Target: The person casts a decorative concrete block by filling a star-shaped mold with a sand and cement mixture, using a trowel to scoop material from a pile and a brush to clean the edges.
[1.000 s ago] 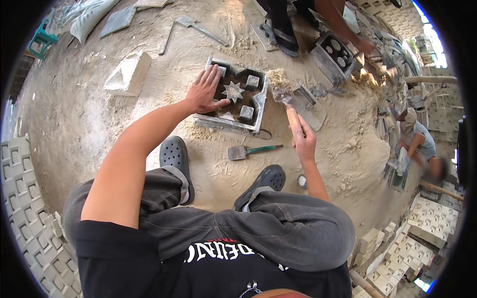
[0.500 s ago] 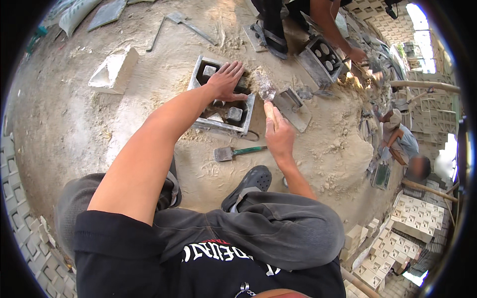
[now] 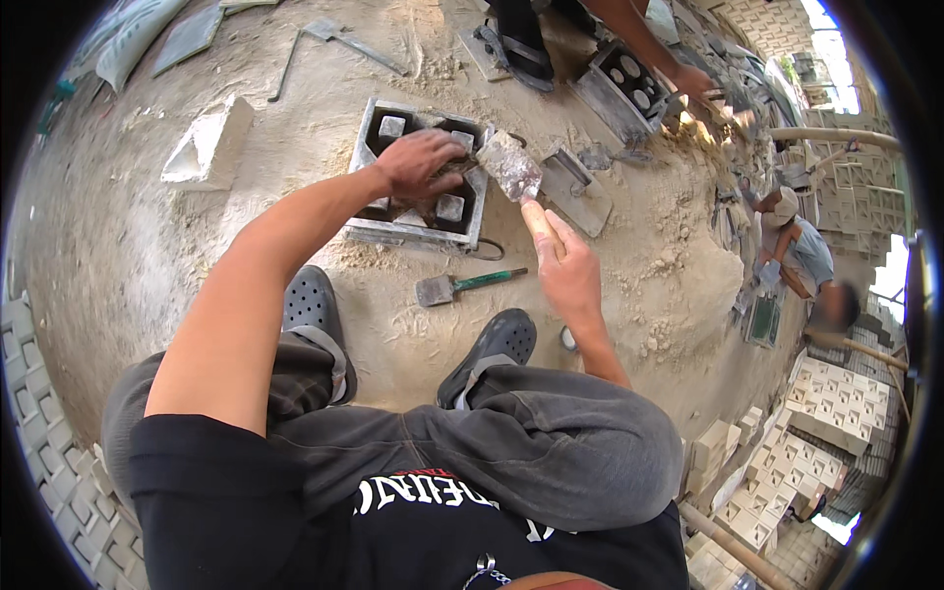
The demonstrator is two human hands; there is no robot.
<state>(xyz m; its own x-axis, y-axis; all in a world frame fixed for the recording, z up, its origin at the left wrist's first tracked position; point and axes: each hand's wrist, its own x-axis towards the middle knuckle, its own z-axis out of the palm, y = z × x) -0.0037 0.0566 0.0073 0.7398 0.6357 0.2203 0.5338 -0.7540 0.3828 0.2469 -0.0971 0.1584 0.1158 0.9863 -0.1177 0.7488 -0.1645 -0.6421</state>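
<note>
In front of me on the sandy ground sits a rectangular metal mould (image 3: 408, 234) with several blocky cores inside. My left hand (image 3: 423, 165) is over its middle, palm down with the fingers apart and slightly bent; whether it touches the cores I cannot tell. My right hand (image 3: 572, 280) grips the wooden handle of a trowel (image 3: 511, 169). The trowel's blade, crusted with pale powder, reaches to the mould's right rim. A flat-bladed tool with a green handle (image 3: 482, 280) lies on the ground just nearer to me than the mould.
A plastering float (image 3: 577, 187) lies right of the trowel. A pale hollow block (image 3: 208, 147) stands at left, an angled metal bar (image 3: 344, 41) beyond. Loose powder (image 3: 688, 285) is heaped at right. A co-worker's hand (image 3: 696, 84) is by another mould (image 3: 615, 98); another person (image 3: 801, 251) crouches far right.
My left hand has lifted from lying flat and its fingers have bent. The trowel's blade has swung left to the mould's rim, showing more of its face. The view has shifted slightly.
</note>
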